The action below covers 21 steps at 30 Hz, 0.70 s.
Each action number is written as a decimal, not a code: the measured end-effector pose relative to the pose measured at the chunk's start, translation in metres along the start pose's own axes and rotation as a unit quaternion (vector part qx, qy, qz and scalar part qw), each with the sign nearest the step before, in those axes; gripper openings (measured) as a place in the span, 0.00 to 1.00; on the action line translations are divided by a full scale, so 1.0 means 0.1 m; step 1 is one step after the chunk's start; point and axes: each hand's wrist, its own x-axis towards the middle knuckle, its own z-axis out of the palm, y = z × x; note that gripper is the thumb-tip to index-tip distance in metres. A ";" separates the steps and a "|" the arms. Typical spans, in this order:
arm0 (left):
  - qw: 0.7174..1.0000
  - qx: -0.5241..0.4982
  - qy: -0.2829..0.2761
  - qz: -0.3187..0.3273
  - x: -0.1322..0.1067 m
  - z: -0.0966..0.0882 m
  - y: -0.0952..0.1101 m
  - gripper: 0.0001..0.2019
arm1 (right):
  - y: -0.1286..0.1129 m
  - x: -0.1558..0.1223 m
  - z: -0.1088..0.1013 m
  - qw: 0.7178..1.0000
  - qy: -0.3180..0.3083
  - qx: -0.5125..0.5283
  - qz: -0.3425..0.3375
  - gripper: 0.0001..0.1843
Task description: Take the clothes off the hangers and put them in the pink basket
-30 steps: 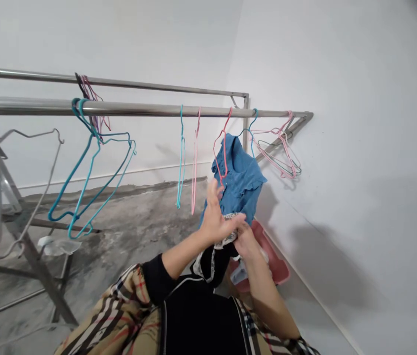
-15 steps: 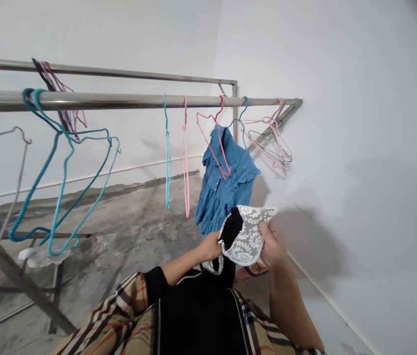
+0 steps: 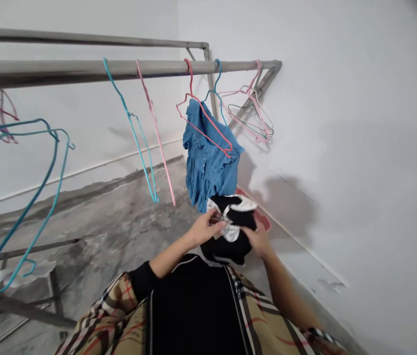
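Note:
My left hand (image 3: 205, 228) and my right hand (image 3: 258, 241) both grip a black garment with a white lace collar (image 3: 232, 236), held in front of my chest. Part of the lace is folded in, and the left hand's fingers pinch near the collar's edge. Just beyond my hands, a blue ruffled shirt (image 3: 208, 160) hangs on a pink wire hanger (image 3: 203, 116) from the steel rail. Its lower hem is close to the black garment but seems not to touch it.
A steel drying rack rail (image 3: 119, 68) carries several wire hangers in blue and pink. A pink plastic basin (image 3: 262, 219) sits on the floor against the white wall (image 3: 360, 148), partly hidden behind the black garment. The rack's frame stands at lower left on the rough concrete floor (image 3: 119, 231).
The black garment, spread with its lace showing half a second ago, is now gathered lower between both hands. The view has tilted, so the rail and hangers sit higher in the frame.

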 end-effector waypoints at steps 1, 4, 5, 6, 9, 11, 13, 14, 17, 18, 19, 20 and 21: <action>1.000 0.010 -0.003 0.002 0.00 -0.03 -0.02 0.26 | -0.05 0.08 -0.14 1.000 0.026 -0.013 -0.005 0.20; 1.000 0.013 0.012 0.006 -0.01 -0.10 -0.09 0.28 | -0.31 0.32 -0.52 0.987 0.133 -0.073 -0.054 0.21; 1.000 0.008 0.015 0.008 -0.01 -0.11 -0.11 0.28 | -0.44 0.39 -0.62 0.979 0.164 -0.085 -0.083 0.20; 1.000 0.004 0.017 0.010 0.00 -0.12 -0.12 0.29 | -0.58 0.46 -0.69 0.970 0.188 -0.100 -0.118 0.20; 1.000 0.003 0.019 0.013 0.01 -0.12 -0.15 0.29 | -1.03 0.61 -0.76 0.937 0.229 -0.142 -0.223 0.18; 1.000 0.003 0.019 0.013 0.02 -0.11 -0.17 0.29 | -1.29 0.71 -0.75 0.916 0.234 -0.154 -0.288 0.17; 1.000 0.000 0.019 0.010 0.03 -0.10 -0.18 0.29 | -1.46 0.85 -0.73 0.899 0.221 -0.137 -0.351 0.19; 1.000 -0.003 0.018 0.008 0.03 -0.10 -0.19 0.29 | -1.50 0.93 -0.74 0.891 0.215 -0.124 -0.379 0.20; 1.000 -0.014 0.020 0.001 0.02 -0.12 -0.22 0.30 | -1.42 1.24 -0.78 0.875 0.243 -0.131 -0.398 0.21; 1.000 -0.018 0.023 0.001 0.02 -0.13 -0.24 0.30 | -1.34 1.35 -0.80 0.879 0.257 -0.171 -0.363 0.21; 0.999 -0.022 0.028 0.002 0.02 -0.14 -0.25 0.31 | -1.24 1.44 -0.81 0.886 0.262 -0.226 -0.308 0.20; 0.999 -0.024 0.032 0.003 0.01 -0.16 -0.27 0.31 | -1.13 1.53 -0.82 0.893 0.253 -0.284 -0.242 0.20; 0.999 -0.026 0.035 0.003 0.01 -0.17 -0.28 0.32 | -1.03 1.60 -0.80 0.896 0.229 -0.339 -0.171 0.20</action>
